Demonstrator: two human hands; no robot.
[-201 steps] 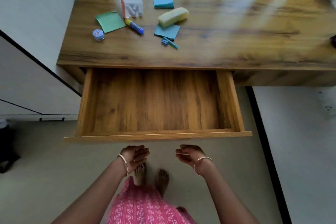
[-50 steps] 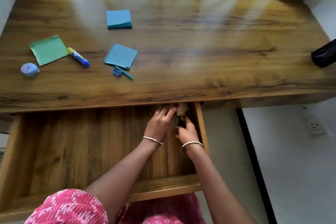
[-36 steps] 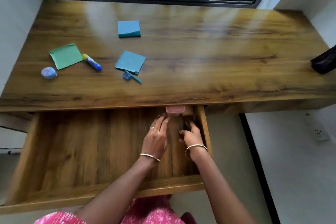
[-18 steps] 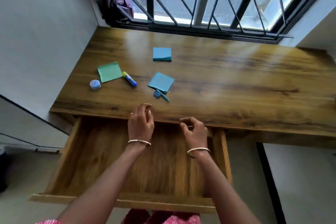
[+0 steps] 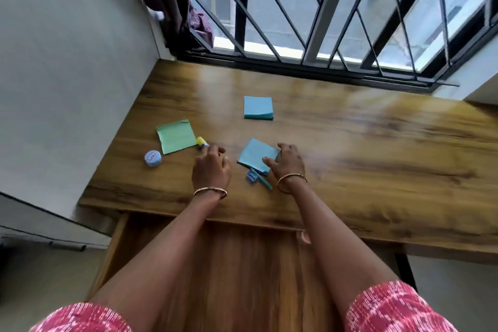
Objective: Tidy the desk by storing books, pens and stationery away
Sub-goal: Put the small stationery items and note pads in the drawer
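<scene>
While both hands reach over the wooden desk [image 5: 377, 170], I see the left hand [image 5: 211, 170] curled on a glue stick [image 5: 201, 141], its long axis running toward the upper left, yellow end showing. My right hand [image 5: 287, 163] pinches a flat blue paper square [image 5: 256, 155], thumb on top. Centre frame, a thicker blue note pad [image 5: 258, 107] lies apart.

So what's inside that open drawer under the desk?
The drawer shows mostly bare wood, with a pinkish thing peeking out beneath the desk edge. The arms and desktop hide the rest.
</scene>
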